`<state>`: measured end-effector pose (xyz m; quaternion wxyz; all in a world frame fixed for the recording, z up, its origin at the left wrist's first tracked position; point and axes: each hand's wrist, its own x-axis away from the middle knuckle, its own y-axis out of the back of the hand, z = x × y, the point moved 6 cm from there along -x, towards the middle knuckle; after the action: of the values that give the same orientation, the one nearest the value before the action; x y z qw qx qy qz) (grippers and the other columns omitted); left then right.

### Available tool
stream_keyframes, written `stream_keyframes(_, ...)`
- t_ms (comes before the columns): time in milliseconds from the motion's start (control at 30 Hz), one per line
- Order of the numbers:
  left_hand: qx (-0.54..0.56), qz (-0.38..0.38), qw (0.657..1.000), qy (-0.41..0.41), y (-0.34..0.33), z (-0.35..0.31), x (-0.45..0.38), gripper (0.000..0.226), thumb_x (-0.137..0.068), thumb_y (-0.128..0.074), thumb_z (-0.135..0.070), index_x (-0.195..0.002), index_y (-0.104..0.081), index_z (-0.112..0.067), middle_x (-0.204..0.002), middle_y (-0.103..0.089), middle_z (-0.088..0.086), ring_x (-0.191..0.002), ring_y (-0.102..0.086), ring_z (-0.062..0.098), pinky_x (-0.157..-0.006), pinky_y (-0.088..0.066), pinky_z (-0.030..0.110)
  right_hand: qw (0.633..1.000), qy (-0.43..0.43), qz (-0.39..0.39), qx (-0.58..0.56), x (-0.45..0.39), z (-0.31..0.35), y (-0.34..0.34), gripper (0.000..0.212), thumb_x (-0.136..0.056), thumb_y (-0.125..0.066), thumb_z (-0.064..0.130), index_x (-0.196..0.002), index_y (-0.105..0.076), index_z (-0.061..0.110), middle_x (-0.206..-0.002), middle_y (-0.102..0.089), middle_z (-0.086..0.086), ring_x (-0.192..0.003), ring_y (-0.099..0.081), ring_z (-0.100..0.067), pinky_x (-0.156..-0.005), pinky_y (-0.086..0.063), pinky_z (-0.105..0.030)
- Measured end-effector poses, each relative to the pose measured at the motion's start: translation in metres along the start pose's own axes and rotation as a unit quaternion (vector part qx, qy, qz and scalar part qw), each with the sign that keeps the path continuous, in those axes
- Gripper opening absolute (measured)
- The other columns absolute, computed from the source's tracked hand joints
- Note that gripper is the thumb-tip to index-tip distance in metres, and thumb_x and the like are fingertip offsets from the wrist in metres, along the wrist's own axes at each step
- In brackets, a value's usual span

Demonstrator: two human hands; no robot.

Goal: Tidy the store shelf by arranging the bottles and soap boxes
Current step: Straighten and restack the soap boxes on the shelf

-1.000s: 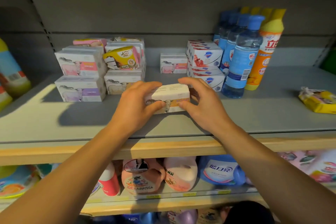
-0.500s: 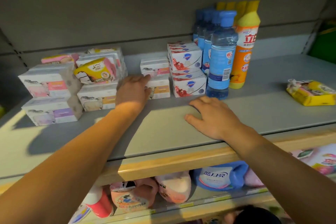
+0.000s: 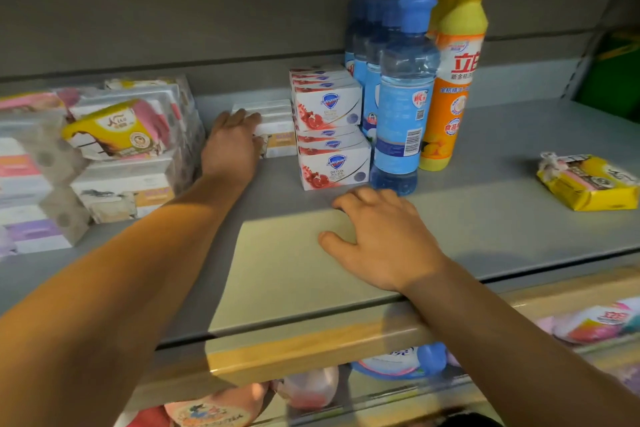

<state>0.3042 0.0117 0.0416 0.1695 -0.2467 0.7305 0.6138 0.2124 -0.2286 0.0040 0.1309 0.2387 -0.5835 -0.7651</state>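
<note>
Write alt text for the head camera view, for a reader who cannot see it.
A person's left hand presses a white soap box back beside stacked Safeguard boxes on a grey store shelf, while the right hand rests flat near the front. Blue bottles and an orange bottle stand right.

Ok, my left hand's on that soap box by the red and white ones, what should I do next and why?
Probably let go with the left hand and reach the right hand for the yellow packet. The soap box already sits beside the Safeguard stack, while that packet lies alone and askew on the shelf.
</note>
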Motion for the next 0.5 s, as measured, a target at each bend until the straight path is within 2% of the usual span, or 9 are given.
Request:
stream_keyframes(267,0.004,0.019,1.0,0.006,-0.001,0.005,-0.004,0.048,-0.097,-0.053,-0.018,-0.145,-0.046,-0.016,-0.153,-0.04,0.012,-0.143,-0.028,0.033,-0.117,-0.025,0.038,1.0,-0.005,0.004,-0.005,0.001,0.002,0.002,0.066,-0.08,-0.029,0.066,-0.135,-0.046,0.033,-0.136,-0.047,0.006,-0.121,-0.041,-0.023,-0.104,-0.033,-0.041)
stream_keyframes(367,-0.007,0.043,0.999,0.013,0.005,0.0,-0.001,0.054,-0.097,-0.052,-0.02,-0.149,-0.038,-0.014,-0.155,-0.034,0.015,-0.145,-0.024,0.034,-0.119,-0.024,0.041,1.0,-0.001,0.002,-0.005,0.001,0.001,0.002,0.06,-0.085,-0.035,0.065,-0.135,-0.046,0.033,-0.137,-0.047,0.006,-0.122,-0.041,-0.022,-0.103,-0.033,-0.041)
stream_keyframes(433,0.011,0.034,0.999,0.001,0.018,-0.008,0.006,0.055,-0.097,-0.052,-0.021,-0.149,-0.037,-0.009,-0.153,-0.037,0.017,-0.143,-0.029,0.034,-0.118,-0.024,0.039,1.0,-0.002,0.005,-0.007,0.001,0.001,0.003,0.059,-0.086,-0.037,0.064,-0.136,-0.046,0.034,-0.137,-0.047,0.007,-0.122,-0.041,-0.021,-0.103,-0.034,-0.04)
stream_keyframes(500,0.067,0.015,0.998,-0.009,0.038,-0.017,0.024,0.053,-0.095,-0.056,-0.022,-0.145,-0.044,-0.007,-0.147,-0.047,0.016,-0.137,-0.041,0.033,-0.115,-0.03,0.037,1.0,-0.006,0.008,-0.01,0.001,0.001,0.005,0.058,-0.087,-0.038,0.064,-0.136,-0.046,0.034,-0.138,-0.047,0.007,-0.123,-0.041,-0.021,-0.103,-0.034,-0.04)
